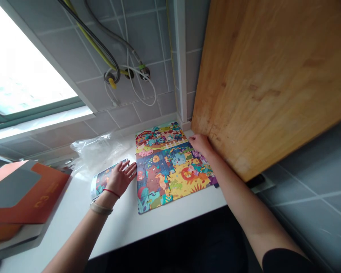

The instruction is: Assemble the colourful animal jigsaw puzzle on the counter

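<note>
A colourful jigsaw puzzle (159, 172) lies on the white counter, its pieces joined over the lower part, with a lion on yellow ground. Across its far part, loose puzzle pieces (161, 136) are heaped on a farm picture. My left hand (121, 178) is open, palm partly up and fingers spread, beside the puzzle's left edge and over a printed booklet (100, 184). At the puzzle's upper right edge, my right hand (199, 143) has its fingers closed together; whatever is between them is hidden. Purple pieces (212, 179) show partly behind my right forearm.
A crumpled clear plastic bag (98, 149) lies behind the booklet. An orange and grey box (25, 193) stands at the left. A large wooden board (267, 76) leans at the right. Hoses and cables (116, 72) hang on the tiled wall, beside a bright window (22, 68).
</note>
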`<state>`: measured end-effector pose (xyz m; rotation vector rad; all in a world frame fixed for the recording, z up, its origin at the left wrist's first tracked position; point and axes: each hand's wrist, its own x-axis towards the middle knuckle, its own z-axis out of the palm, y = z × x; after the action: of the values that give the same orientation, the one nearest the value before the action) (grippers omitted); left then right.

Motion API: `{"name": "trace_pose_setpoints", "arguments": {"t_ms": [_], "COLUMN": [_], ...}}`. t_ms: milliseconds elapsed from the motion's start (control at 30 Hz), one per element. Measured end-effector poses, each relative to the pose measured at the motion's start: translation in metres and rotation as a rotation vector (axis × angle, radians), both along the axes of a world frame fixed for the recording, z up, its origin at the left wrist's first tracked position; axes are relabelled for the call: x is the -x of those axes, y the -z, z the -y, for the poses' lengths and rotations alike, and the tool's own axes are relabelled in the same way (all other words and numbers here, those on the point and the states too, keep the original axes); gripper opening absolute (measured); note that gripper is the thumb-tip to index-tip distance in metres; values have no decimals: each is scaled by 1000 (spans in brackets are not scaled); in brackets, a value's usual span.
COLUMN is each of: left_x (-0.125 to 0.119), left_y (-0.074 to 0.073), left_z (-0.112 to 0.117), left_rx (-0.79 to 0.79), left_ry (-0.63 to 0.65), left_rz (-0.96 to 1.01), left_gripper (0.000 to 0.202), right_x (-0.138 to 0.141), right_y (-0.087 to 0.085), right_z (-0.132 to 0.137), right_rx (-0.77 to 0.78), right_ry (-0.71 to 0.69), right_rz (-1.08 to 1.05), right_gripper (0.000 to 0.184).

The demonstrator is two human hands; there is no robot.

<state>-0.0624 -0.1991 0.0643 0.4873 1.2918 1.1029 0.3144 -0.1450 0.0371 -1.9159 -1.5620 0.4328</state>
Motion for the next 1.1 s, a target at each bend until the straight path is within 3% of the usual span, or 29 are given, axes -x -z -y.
{"name": "trace_pose_setpoints", "arguments": {"t_ms": [300, 600, 667, 767, 833, 933, 1100], "left_x": [-6, -11, -12, -13, -12, -13, -17], "left_y": [10, 31, 35, 37, 35, 32, 26], "left_z": [-1, 13, 25, 49, 65, 82, 95], "left_rx": [-101, -400, -487, -635, -840, -1154, -1213], "left_ry": [0, 110, 152, 250, 418, 679, 658], "left_rz": [-215, -534, -613, -730, -909, -1200, -1271], "left_gripper": [44, 53, 52, 35, 21, 22, 21], "right_x": [0, 5, 4, 4, 6, 12, 17], "right_y": [0, 13, 16, 19, 22, 26, 31], "right_z": [0, 1, -1, -4, -6, -7, -8], "right_rx": [12, -116, -165, -244, -292, -352, -428], "right_ry": [-27, -55, -64, -92, -131, -210, -268], "right_rz": [59, 101, 98, 84, 71, 47, 5], "right_gripper": [31, 28, 27, 26, 26, 24, 25]}}
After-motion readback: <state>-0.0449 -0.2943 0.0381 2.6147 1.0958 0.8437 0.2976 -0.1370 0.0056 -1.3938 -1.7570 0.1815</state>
